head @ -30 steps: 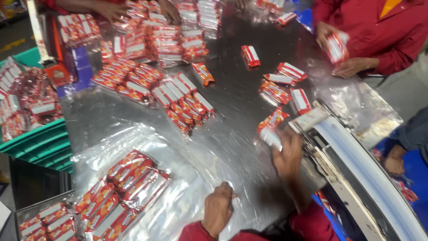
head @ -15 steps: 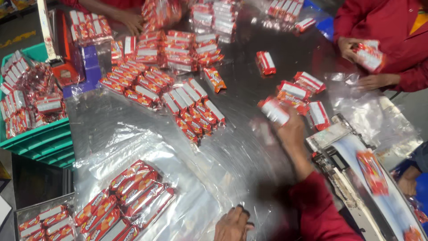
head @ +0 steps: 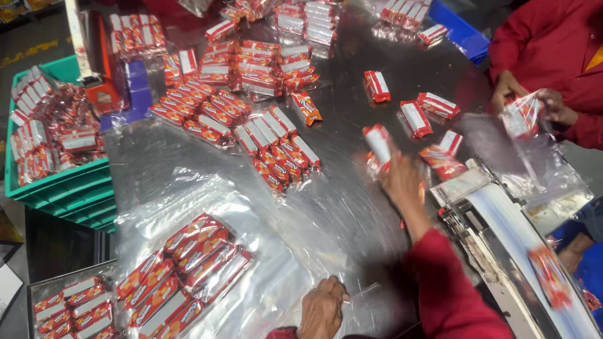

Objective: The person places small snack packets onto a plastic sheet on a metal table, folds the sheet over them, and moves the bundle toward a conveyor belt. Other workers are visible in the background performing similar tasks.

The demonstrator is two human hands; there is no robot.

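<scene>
- The right hand point(head: 402, 179) grips a small red-and-white wrapped snack packet point(head: 379, 143) above the shiny metal table point(head: 352, 207); its long axis points away, tilted slightly left.
- The left hand point(head: 321, 307) pinches a clear plastic bag point(head: 251, 276).

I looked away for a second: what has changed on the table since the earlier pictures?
The right hand has lifted red-and-white snack packets off the shiny metal table, carrying them leftward. The left hand stays gripping the clear plastic bag; the packet rows are unmoved.

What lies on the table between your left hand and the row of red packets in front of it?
In the head view, only bare shiny metal table and crinkled clear plastic film lie between the left hand and the row of red packets.
</scene>
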